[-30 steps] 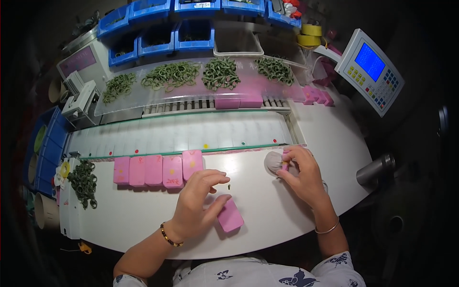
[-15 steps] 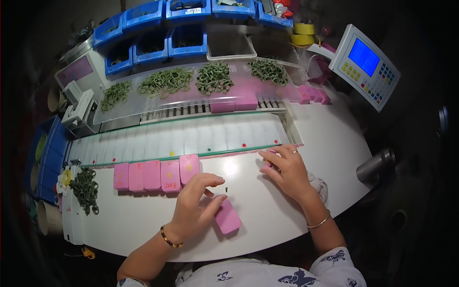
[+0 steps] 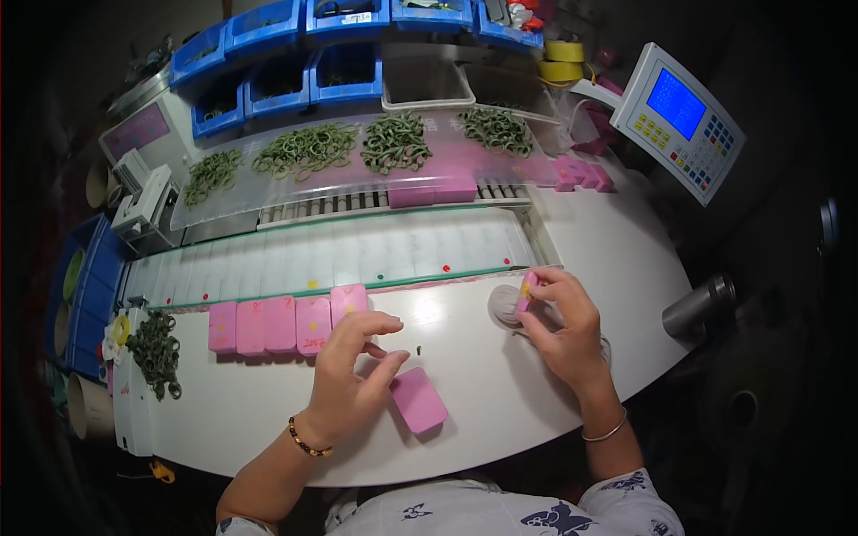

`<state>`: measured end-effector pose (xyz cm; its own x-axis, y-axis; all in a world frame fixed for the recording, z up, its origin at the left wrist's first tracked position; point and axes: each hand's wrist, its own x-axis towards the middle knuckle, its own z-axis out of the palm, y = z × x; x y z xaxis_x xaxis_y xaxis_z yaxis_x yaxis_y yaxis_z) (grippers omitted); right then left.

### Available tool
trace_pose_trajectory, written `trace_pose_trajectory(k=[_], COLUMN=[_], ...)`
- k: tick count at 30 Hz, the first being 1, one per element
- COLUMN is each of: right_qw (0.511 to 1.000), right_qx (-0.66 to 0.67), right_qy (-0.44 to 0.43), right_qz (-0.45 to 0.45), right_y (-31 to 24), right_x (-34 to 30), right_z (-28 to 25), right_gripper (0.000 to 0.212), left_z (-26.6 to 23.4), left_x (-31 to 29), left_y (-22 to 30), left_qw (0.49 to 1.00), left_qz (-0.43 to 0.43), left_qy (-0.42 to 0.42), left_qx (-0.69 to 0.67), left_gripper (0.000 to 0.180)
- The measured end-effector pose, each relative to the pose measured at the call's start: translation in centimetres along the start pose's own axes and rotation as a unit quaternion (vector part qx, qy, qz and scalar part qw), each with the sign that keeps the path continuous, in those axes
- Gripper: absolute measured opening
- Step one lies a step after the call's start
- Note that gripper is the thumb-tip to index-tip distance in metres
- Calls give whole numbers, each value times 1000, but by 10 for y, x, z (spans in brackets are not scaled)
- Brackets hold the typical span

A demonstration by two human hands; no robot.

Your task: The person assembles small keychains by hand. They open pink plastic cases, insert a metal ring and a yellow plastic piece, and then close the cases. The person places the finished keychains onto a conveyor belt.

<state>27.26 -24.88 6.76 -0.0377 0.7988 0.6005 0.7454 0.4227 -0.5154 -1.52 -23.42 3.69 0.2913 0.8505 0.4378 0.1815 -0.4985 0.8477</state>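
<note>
Grey pouch (image 3: pixel 503 305) pops back into sight left of the right hand (image 3: pixel 567 329), hidden there half a second ago! That hand pinches a slim pink piece (image 3: pixel 527 288) between thumb and fingers, right by the pouch. Over to the left hand (image 3: pixel 344 368): thumb and fingers parted, just beside a pink block (image 3: pixel 418 402) flat on the table (image 3: pixel 487 429); contact, can't tell. Farther left, five more blocks (image 3: pixel 280 325) stand side by side.
</note>
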Motion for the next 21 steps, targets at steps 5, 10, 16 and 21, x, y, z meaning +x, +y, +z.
trace_pose_trajectory(k=[5,10,16,21], right_qw=[995,990,995,992], right_qx=[-6,-59,-66,71], right_qy=[-95,-122,-57,-53], right_qz=[20,34,37,93], right_y=[21,19,11,-22], right_x=[0,2,-5,-21], right_z=[12,14,16,18], right_gripper=[23,21,41,53], left_z=[-6,-20,-18,-6], left_x=[-1,-20,-37,-40], left_y=[9,19,37,29], left_qw=[1000,999,987,973], left_qz=[20,17,32,18], left_qy=[-4,-30,-143,-179], left_qx=[12,34,70,143], left_gripper=[36,38,49,55])
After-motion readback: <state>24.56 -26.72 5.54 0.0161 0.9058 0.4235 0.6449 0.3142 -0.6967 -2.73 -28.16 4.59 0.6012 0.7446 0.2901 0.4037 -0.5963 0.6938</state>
